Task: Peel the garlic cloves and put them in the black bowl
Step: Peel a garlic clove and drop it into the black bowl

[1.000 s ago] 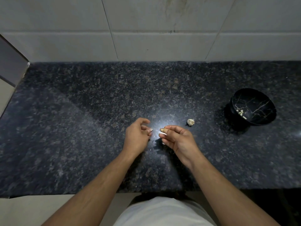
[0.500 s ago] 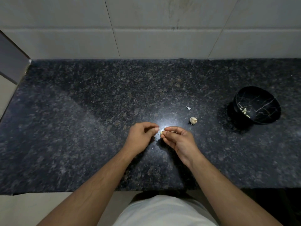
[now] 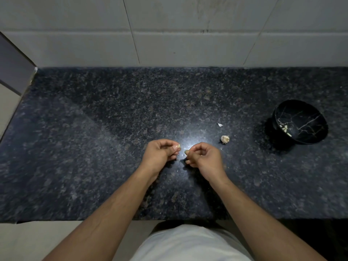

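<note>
Stretching across the view is a dark speckled stone counter (image 3: pixel 94 147), polished enough to throw back a bright patch of light near its middle. Behind it rises a wall of large pale tiles (image 3: pixel 169 44) with thin dark joints and a few smudges. At the left a grey panel (image 3: pixel 13 68) meets the counter's end.

Far to the right sits the black bowl (image 3: pixel 308 112), round and glossy, veined with thin pale lines like marble. A few small pale peeled cloves (image 3: pixel 285 128) lie inside it. Between the bowl and the hands rests a lumpy, off-white garlic piece (image 3: pixel 225 139), and a little beyond that lies a tiny papery scrap of skin (image 3: pixel 220 124), both on the bare stone.

Both hands hover over the bright patch, close together but apart. The left hand (image 3: pixel 160 153) has its fingers curled inward, thumb and forefinger pinching a small pale bit (image 3: pixel 178 146); whether it is a clove or skin is too small to tell. The right hand (image 3: pixel 204 157) is also curled, thumb against forefinger, and whether it holds anything cannot be told.

A white shirt (image 3: pixel 190 243) shows at the lower edge.
</note>
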